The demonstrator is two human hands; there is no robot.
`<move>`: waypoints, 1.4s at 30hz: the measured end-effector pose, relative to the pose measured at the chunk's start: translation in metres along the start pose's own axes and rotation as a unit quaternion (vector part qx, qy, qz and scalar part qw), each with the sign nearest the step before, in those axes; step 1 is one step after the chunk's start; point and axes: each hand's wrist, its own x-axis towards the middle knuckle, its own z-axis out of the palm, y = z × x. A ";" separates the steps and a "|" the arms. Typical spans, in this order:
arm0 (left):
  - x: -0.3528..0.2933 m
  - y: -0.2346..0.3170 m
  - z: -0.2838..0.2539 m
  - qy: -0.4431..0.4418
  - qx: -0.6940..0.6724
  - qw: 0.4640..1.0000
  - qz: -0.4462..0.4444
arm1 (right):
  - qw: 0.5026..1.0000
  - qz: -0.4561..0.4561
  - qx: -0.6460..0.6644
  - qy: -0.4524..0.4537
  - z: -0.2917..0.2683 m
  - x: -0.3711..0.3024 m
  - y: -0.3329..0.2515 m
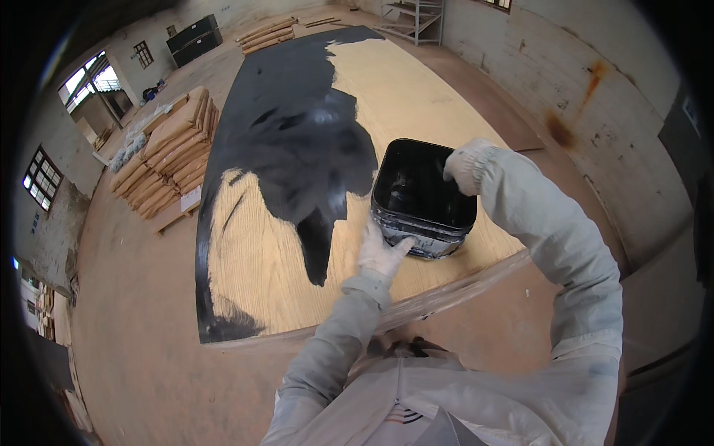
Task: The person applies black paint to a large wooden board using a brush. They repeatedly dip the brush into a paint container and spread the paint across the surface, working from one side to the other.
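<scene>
A black square paint bucket [424,236], its inside coated with dark paint, stands on a pale wood-grain panel [271,267]. My gloved left hand [381,251] presses against the near left wall of the bucket, thumb spread along its lower side. At the right rim, my gloved right hand [470,165] is curled closed, its fingertips over the inside of the bucket; whatever they grip is hidden. Wet-looking black paint [297,149] covers the far left of the panel with a ragged edge, and one tongue of it runs toward me.
Wrapped brown bundles [175,141] are stacked on the floor to the left. Farther back lie more long bundles [265,36], dark stacked boxes [195,41] and a metal rack [413,18]. A stained wall [573,97] runs along the right. Plastic film hangs along the panel's near edge.
</scene>
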 end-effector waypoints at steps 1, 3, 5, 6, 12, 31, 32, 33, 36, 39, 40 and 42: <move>0.006 0.010 0.013 -0.002 0.005 1.000 -0.003 | 1.000 0.004 0.001 -0.023 0.007 0.015 0.014; 0.016 0.029 0.041 -0.004 0.013 1.000 -0.009 | 0.998 0.014 0.017 -0.055 0.020 0.039 0.041; 0.028 0.023 0.058 -0.008 0.014 1.000 -0.014 | 0.999 -0.015 0.011 -0.037 0.026 0.060 0.050; 0.032 0.020 0.063 -0.003 0.020 1.000 -0.021 | 0.998 -0.020 0.003 -0.052 0.028 0.073 0.050; 0.057 0.055 0.117 0.057 0.126 0.988 -0.075 | 0.996 -0.072 -0.044 -0.006 0.059 0.121 0.087; 0.156 0.106 0.236 0.036 0.144 0.971 -0.189 | 0.983 0.050 -0.062 0.165 0.043 0.064 0.226; 0.158 0.108 0.237 0.030 0.154 0.969 -0.193 | 0.984 0.050 -0.069 0.156 0.044 0.063 0.225; 0.161 0.115 0.240 0.020 0.161 0.967 -0.195 | 0.979 0.051 -0.070 0.182 0.057 0.070 0.239; 0.150 0.098 0.224 0.009 0.181 0.967 -0.181 | 0.972 0.025 -0.075 0.220 0.068 0.069 0.234; 0.126 0.093 0.205 -0.004 0.189 0.964 -0.189 | 0.969 0.020 -0.067 0.238 0.068 0.061 0.234; 0.111 0.117 0.197 -0.039 0.177 0.966 -0.187 | 0.962 0.043 -0.056 0.263 0.071 0.048 0.251; 0.075 0.133 0.167 -0.058 0.184 0.969 -0.157 | 0.943 0.063 -0.033 0.325 0.067 0.031 0.265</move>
